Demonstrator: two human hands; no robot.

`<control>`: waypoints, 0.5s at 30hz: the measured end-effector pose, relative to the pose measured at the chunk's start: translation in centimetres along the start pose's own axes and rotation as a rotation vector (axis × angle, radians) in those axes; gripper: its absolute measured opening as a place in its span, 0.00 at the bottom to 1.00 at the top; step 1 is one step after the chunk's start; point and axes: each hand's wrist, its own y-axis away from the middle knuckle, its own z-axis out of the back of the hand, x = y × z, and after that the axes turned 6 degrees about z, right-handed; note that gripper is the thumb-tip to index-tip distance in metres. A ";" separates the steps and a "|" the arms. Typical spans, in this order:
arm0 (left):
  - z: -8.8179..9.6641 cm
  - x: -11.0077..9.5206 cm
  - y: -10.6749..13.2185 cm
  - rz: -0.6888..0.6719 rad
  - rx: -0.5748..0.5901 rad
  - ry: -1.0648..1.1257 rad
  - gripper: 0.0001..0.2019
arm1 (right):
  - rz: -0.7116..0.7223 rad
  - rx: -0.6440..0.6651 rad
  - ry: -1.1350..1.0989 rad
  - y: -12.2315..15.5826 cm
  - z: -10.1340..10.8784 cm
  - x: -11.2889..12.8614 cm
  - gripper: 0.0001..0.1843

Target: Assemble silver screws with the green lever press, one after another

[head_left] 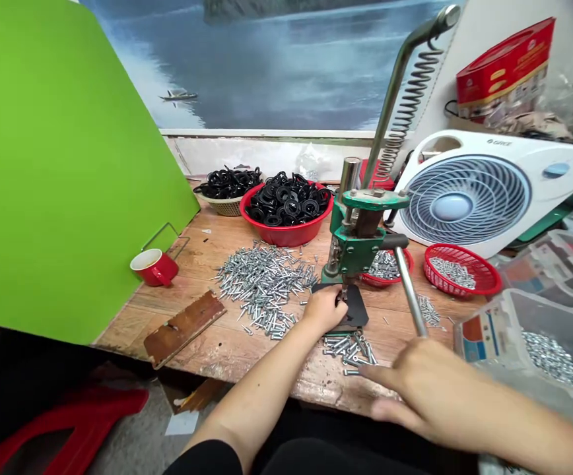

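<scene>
Loose bolts (352, 346) between hands (323, 309) (428, 389), near green press (358, 256)

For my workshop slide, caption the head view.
Left hand at the green press, right hand beside loose metal parts on a wooden bench.

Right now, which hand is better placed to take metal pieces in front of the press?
Probably the right hand: its fingertip is near these pieces; the left hand is at the press.
</scene>
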 end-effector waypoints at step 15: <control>-0.2 0.0 0.1 0.014 0.006 0.020 0.16 | 0.069 -0.027 0.009 0.2 -12.1 -2.8 0.09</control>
